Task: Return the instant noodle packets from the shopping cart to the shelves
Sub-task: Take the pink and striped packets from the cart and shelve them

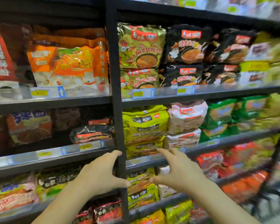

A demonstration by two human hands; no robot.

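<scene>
Nearest, at the bottom centre of the frame, both hands reach forward with nothing in them. The left hand (pixel 99 172) is spread wide, fingertips at the black upright post (pixel 116 88) where it crosses a shelf edge. The right hand (pixel 179 171) is just right of the post, fingers loosely splayed, tips near the lower edge of the yellow-green noodle packets (pixel 144 128) stacked in the frame's middle. Whether those fingertips touch the stack, I cannot tell.

Beyond the hands, that stack sits on the middle shelf (pixel 225 140) beside pale pink packets (pixel 187 117); green ones further right are blurred. On the left side of the frame, at mid-height, a black packet (pixel 91 132) lies flat near the shelf's front lip. Higher and farther, the upper shelf holds an orange bag (pixel 68 63), gold-green packets (pixel 140 46) and black packets (pixel 188 44). The shopping cart is not in view, so any packets waiting in it cannot be seen.

Judging the risks: the yellow-green stack leans out over the shelf front, so a nudge from the right hand could tip it forward. The view is smeared at the right, suggesting head movement; matching a packet to its proper row could go astray among such similar wrappers.
</scene>
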